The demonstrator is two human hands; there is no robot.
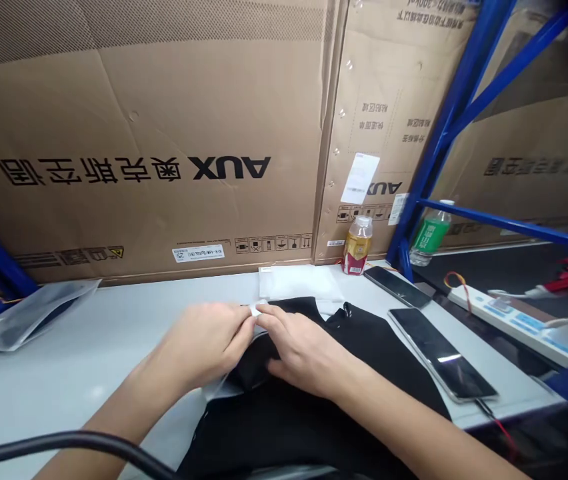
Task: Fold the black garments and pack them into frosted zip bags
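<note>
Black fabric (pixel 284 427) lies across the front middle of the white table. Over its upper left part, my left hand (pixel 214 340) is closed, pinching a small white piece (pixel 255 309) at the fingertips. My right hand (pixel 301 347) meets it there, its fingertips closed on the same white piece, with the thumb lower over the fabric. Some clear plastic (pixel 219 390) shows below my left hand at the fabric's edge. The left hand is slightly blurred, and the exact form of the white piece is hard to make out.
Behind the table stand large cardboard boxes (pixel 139 133). A clear bag (pixel 29 317) lies at left. Two phones (pixel 444 353), a yellow drink bottle (pixel 357 247) and a white packet (pixel 299 283) sit around the fabric. Blue frame bars (pixel 464 120) rise at right; a black cable (pixel 64 440) crosses the lower left.
</note>
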